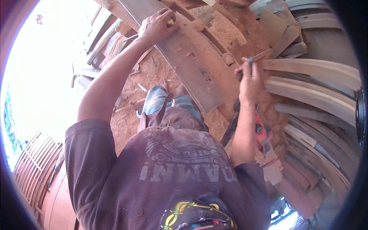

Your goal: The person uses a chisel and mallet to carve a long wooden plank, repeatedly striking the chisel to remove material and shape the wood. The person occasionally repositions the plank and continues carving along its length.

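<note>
My left hand (159,27) is closed at the far end of a flat, grey-brown wooden board (191,69). A small yellow-and-black thing (170,23) shows in its fist; its kind cannot be made out. A thin, pale metal strip (131,37) pokes out beside that wrist, and I cannot tell whether it belongs to the held thing. Right of the board, my right hand (248,82) is raised, its fingers curled around a slim, dark thing (251,60). Beyond those fingers extends a flat, wood-coloured piece (263,55). Notches and chips (209,79) mark the board's face.
Curved timber pieces (310,90) are stacked along the right. A red power tool (262,132) lies near my right forearm. Sawdust (226,28) covers the ground and nearby planks. More offcuts (103,42) lie at the upper left, and slatted wood (36,165) stands lower left.
</note>
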Demonstrator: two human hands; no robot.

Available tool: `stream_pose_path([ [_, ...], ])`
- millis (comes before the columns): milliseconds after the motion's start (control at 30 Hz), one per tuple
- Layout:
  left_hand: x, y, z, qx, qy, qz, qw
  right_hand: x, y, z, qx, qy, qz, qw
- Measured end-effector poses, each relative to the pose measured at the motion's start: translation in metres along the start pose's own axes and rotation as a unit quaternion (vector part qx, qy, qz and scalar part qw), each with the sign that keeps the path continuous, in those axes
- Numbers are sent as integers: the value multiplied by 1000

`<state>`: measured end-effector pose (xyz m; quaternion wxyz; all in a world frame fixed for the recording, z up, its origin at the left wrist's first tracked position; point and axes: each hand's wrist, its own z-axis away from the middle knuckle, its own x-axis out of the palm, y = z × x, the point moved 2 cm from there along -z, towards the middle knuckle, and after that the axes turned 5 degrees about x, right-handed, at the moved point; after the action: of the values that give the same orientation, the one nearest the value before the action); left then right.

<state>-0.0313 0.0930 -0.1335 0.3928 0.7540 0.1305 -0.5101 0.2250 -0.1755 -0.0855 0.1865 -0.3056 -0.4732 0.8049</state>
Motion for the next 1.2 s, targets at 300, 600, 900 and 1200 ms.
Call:
stream_pose_path([
  [300,-17,11,92,-83,122,220,964,23,72,72,-72,31,166,983],
  [600,31,26,240,-135,-97,411,896,44,46,105,-20,45,250,967],
  [900,28,76,267,-175,-303,571,743,70,74,146,-60,-4,184,981],
  [1200,11,87,300,-304,-199,476,801,69,78,165,-52,-26,121,991],
])
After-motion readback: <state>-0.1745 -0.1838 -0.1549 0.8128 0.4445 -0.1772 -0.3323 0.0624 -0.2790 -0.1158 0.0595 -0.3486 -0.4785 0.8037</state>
